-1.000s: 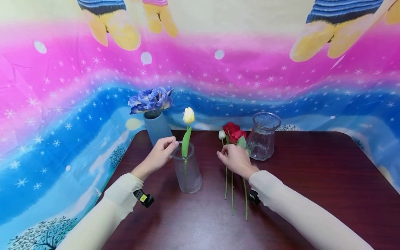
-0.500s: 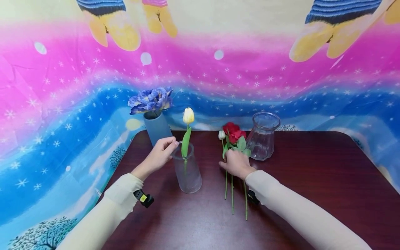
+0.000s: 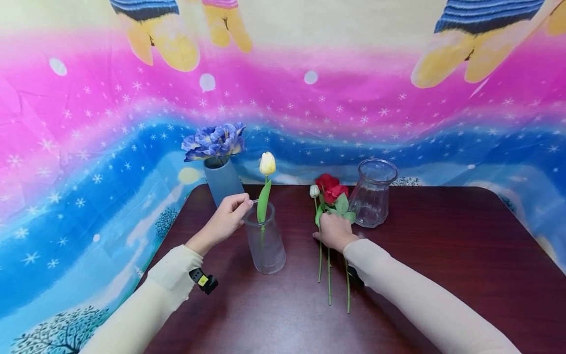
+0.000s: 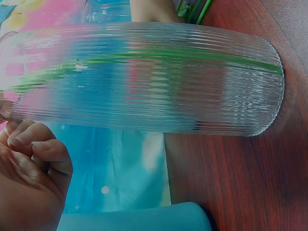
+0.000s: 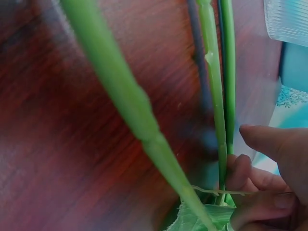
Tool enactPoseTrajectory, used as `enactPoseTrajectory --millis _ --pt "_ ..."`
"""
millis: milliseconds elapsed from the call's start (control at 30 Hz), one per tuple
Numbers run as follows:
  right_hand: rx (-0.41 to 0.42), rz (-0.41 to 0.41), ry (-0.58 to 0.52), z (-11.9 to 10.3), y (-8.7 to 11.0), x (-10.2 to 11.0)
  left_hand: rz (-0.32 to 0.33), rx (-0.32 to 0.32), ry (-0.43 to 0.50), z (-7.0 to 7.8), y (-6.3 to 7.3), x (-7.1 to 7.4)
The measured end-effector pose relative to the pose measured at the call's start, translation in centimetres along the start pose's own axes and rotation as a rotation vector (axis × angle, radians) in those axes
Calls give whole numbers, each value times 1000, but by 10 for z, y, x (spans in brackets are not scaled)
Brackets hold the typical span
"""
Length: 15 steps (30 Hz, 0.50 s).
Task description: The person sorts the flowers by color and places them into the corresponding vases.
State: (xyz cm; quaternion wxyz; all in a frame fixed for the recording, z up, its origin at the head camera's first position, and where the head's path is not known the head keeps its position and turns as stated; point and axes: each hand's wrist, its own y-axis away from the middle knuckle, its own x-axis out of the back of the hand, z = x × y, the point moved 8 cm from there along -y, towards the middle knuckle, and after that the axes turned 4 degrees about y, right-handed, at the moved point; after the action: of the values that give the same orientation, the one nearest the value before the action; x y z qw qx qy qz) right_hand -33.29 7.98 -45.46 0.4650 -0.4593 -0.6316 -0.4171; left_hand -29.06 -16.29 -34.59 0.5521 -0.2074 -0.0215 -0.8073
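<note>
My left hand [image 3: 227, 221] pinches the rim of a ribbed clear glass vase [image 3: 267, 246], which stands upright. In it is a pale yellow tulip [image 3: 267, 163] with one green leaf. My right hand [image 3: 337, 231] is over the stems of a white tulip [image 3: 314, 191] and red roses [image 3: 331, 188] lying on the table. In the right wrist view, its fingers [image 5: 238, 171] are bent beside the tulip's stem [image 5: 230, 86], and the thumb stands apart from the stems. A thicker rose stem [image 5: 125, 106] crosses nearer the camera.
A blue vase [image 3: 223, 182] with blue-purple flowers [image 3: 214, 142] stands at the back left. Behind the roses to the right is a wide-mouthed clear glass vase [image 3: 369, 201]. A printed cloth backdrop [image 3: 283, 108] hangs behind the dark wooden table [image 3: 442, 246].
My right hand has moved down the stems, towards me, uncovering more of the rose leaves. The left hand, its vase and the yellow tulip have stayed still.
</note>
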Motion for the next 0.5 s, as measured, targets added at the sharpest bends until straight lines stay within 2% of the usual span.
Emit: enactPoseTrajectory --millis 333,500 --pt "-7 -4 14 3 -3 -3 -2 -2 2 2 0 -1" --pt "-19 -41 13 5 -5 -5 2 0 1 1 0 -1"
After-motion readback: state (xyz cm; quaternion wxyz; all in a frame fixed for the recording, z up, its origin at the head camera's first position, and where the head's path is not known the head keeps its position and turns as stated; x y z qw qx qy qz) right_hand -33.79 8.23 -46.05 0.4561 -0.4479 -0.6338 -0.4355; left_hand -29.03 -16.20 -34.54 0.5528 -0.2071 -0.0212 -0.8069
